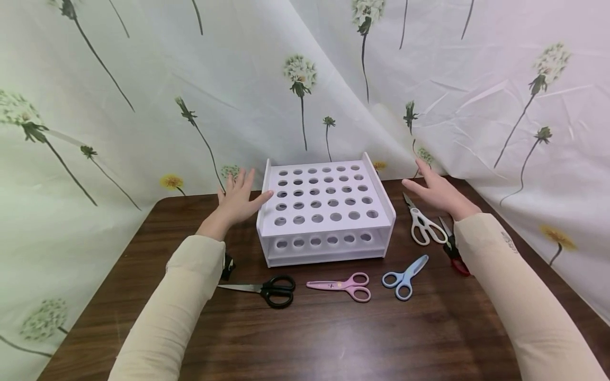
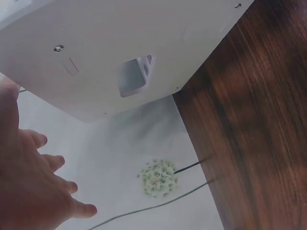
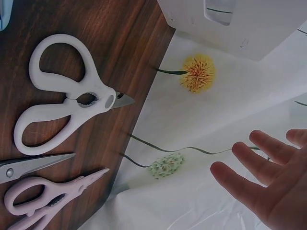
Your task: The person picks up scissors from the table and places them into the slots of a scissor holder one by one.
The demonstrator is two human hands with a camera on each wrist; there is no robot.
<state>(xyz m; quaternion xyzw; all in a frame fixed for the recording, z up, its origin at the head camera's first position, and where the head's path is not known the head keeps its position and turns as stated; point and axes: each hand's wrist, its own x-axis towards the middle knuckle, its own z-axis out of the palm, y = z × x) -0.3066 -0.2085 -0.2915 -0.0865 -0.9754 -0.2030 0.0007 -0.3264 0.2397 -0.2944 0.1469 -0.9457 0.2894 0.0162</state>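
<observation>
A white rack with rows of round holes stands at the back of the table. My left hand is at its left side, fingers spread, the thumb near the top edge; whether it touches cannot be told. In the left wrist view, the rack's side panel has a rectangular cutout. My right hand, fingers extended and holding nothing, is raised to the right of the rack, apart from it. Nearest to that hand lie white-handled scissors. Red-and-black scissors lie beside them, partly hidden by the right sleeve.
In front of the rack lie black-handled scissors, pink scissors and blue scissors. Pale pink scissors show in the right wrist view. A black object is partly behind the left sleeve. Flowered cloth hangs behind the brown table.
</observation>
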